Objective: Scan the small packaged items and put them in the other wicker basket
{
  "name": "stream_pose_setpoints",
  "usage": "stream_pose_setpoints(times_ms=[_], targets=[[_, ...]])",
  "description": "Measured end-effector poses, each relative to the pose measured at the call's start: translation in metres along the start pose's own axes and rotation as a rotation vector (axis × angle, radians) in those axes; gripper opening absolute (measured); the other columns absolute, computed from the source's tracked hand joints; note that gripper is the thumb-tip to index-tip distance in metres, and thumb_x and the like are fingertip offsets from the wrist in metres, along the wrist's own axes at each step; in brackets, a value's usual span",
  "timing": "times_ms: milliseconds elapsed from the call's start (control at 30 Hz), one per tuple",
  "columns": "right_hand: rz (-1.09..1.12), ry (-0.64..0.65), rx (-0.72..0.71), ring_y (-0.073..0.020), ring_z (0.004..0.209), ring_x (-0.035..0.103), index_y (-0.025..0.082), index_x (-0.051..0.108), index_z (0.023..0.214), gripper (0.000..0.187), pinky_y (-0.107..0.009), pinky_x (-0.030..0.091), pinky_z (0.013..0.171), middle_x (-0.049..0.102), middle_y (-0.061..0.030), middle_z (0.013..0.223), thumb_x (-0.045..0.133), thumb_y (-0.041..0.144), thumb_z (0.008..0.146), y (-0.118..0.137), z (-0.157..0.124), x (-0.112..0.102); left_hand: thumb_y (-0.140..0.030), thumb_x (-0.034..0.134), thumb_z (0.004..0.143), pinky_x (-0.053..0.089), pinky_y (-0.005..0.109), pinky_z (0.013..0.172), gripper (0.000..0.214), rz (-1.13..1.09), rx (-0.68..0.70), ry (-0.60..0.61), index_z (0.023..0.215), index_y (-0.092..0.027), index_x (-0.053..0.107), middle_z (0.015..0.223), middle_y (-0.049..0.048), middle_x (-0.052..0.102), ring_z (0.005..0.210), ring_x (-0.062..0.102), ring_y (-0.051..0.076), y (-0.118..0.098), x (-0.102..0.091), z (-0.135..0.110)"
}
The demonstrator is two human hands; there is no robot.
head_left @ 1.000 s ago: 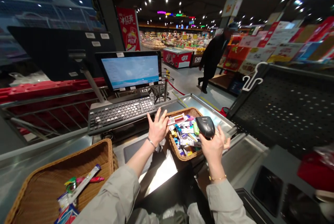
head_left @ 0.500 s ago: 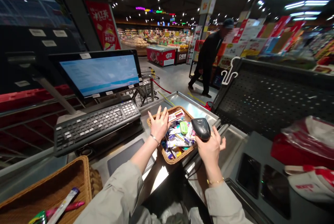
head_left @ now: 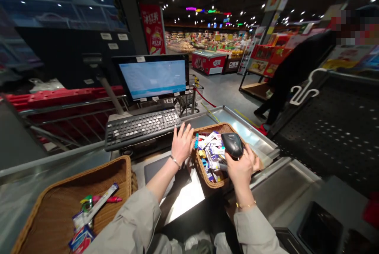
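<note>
1. The right hand (head_left: 241, 171) is curled closed around a black handheld barcode scanner (head_left: 232, 145), above the far wicker basket (head_left: 199, 167).
2. The left hand (head_left: 182, 145) is open, fingers spread, gripping nothing, just beside that basket.
3. That basket is heaped with small wrapped packets (head_left: 211, 153); the near-left wicker basket (head_left: 74, 175) holds only a few.

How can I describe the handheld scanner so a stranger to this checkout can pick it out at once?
From the monitor, look down past the keyboard to the wicker basket of small packets. Above that basket, the right hand holds a handheld barcode scanner. It is black and rounded, dark against the colourful packets below.
</note>
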State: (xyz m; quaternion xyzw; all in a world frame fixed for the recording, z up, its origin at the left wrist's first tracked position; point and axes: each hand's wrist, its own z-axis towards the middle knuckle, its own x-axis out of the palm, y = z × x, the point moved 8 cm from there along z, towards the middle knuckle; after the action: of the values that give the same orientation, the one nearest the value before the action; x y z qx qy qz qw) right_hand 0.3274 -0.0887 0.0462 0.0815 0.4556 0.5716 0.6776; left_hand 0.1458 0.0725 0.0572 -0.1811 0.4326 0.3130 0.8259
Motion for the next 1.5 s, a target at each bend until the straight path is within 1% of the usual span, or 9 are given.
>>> stream_pose_setpoints(times_ms=[167, 333, 500, 633, 833, 1000, 1200, 1333, 1500], targets=[[0.064, 0.078, -0.042, -0.0342, 0.126, 0.048, 0.018, 0.069, 0.096, 0.037, -0.058, 0.014, 0.111, 0.069, -0.0150, 0.111, 0.058, 0.047, 0.076, 0.030, -0.010, 0.019, -0.030, 0.049, 0.094, 0.019, 0.058, 0.121, 0.046, 0.033, -0.087, -0.017, 0.138, -0.018, 0.054, 0.144, 0.0116, 0.055, 0.141, 0.040, 0.030, 0.034, -0.018, -0.036], [0.098, 0.110, -0.085, -0.0334, 0.126, 0.049, 0.018, 0.070, 0.084, 0.033, -0.053, 0.021, 0.109, 0.071, -0.0153, 0.106, 0.058, 0.048, 0.075, 0.054, -0.020, 0.030, -0.031, 0.048, 0.094, 0.018, 0.058, 0.122, 0.045, 0.068, -0.169, -0.013, 0.137, -0.018, 0.055, 0.143, 0.0109, 0.055, 0.141, 0.040, 0.029, 0.059, -0.036, -0.072], [0.139, 0.119, -0.122, -0.0323, 0.124, 0.052, 0.019, 0.069, 0.079, 0.032, -0.051, 0.020, 0.110, 0.073, -0.0130, 0.102, 0.058, 0.049, 0.076, 0.077, -0.031, 0.037, -0.032, 0.045, 0.096, 0.020, 0.057, 0.121, 0.043, 0.110, -0.266, -0.016, 0.135, -0.017, 0.056, 0.142, 0.0103, 0.056, 0.140, 0.040, 0.029, 0.084, -0.055, -0.105], [0.159, 0.160, -0.153, -0.0333, 0.125, 0.052, 0.019, 0.068, 0.078, 0.033, -0.052, 0.022, 0.108, 0.073, -0.0131, 0.100, 0.057, 0.050, 0.075, 0.094, -0.044, 0.048, -0.031, 0.047, 0.095, 0.019, 0.058, 0.121, 0.043, 0.143, -0.339, -0.016, 0.135, -0.018, 0.057, 0.142, 0.0105, 0.056, 0.140, 0.041, 0.029, 0.104, -0.069, -0.132], [0.204, 0.235, -0.235, -0.0323, 0.126, 0.052, 0.020, 0.066, 0.077, 0.030, -0.053, 0.019, 0.111, 0.073, -0.0125, 0.102, 0.056, 0.048, 0.075, 0.123, -0.068, 0.069, -0.030, 0.047, 0.094, 0.019, 0.057, 0.122, 0.044, 0.193, -0.442, -0.025, 0.135, -0.018, 0.057, 0.141, 0.0105, 0.057, 0.140, 0.041, 0.029, 0.129, -0.091, -0.175], [0.228, 0.302, -0.295, -0.0319, 0.126, 0.051, 0.020, 0.067, 0.078, 0.028, -0.053, 0.016, 0.112, 0.073, -0.0124, 0.101, 0.057, 0.046, 0.075, 0.146, -0.091, 0.086, -0.029, 0.047, 0.094, 0.021, 0.059, 0.120, 0.044, 0.245, -0.548, -0.013, 0.135, -0.018, 0.057, 0.141, 0.0112, 0.057, 0.138, 0.042, 0.030, 0.160, -0.109, -0.216], [0.287, 0.365, -0.349, -0.0327, 0.125, 0.051, 0.020, 0.067, 0.075, 0.027, -0.056, 0.014, 0.111, 0.073, -0.0116, 0.099, 0.058, 0.046, 0.076, 0.167, -0.116, 0.102, -0.029, 0.048, 0.093, 0.018, 0.060, 0.120, 0.044, 0.329, -0.678, 0.054, 0.135, -0.017, 0.057, 0.141, 0.0116, 0.057, 0.138, 0.042, 0.031, 0.202, -0.124, -0.273], [0.304, 0.410, -0.356, -0.0318, 0.127, 0.051, 0.021, 0.068, 0.076, 0.028, -0.056, 0.013, 0.111, 0.073, -0.0098, 0.101, 0.058, 0.048, 0.076, 0.177, -0.127, 0.111, -0.028, 0.048, 0.092, 0.016, 0.061, 0.120, 0.045, 0.366, -0.743, 0.116, 0.135, -0.018, 0.056, 0.142, 0.0110, 0.057, 0.139, 0.040, 0.031, 0.222, -0.134, -0.307], [0.305, 0.472, -0.348, -0.0312, 0.126, 0.051, 0.022, 0.069, 0.077, 0.029, -0.057, 0.010, 0.112, 0.073, -0.0092, 0.102, 0.057, 0.048, 0.076, 0.187, -0.138, 0.118, -0.025, 0.053, 0.089, 0.020, 0.061, 0.118, 0.044, 0.359, -0.791, 0.297, 0.133, -0.018, 0.059, 0.142, 0.0109, 0.056, 0.139, 0.041, 0.033, 0.237, -0.138, -0.345]])
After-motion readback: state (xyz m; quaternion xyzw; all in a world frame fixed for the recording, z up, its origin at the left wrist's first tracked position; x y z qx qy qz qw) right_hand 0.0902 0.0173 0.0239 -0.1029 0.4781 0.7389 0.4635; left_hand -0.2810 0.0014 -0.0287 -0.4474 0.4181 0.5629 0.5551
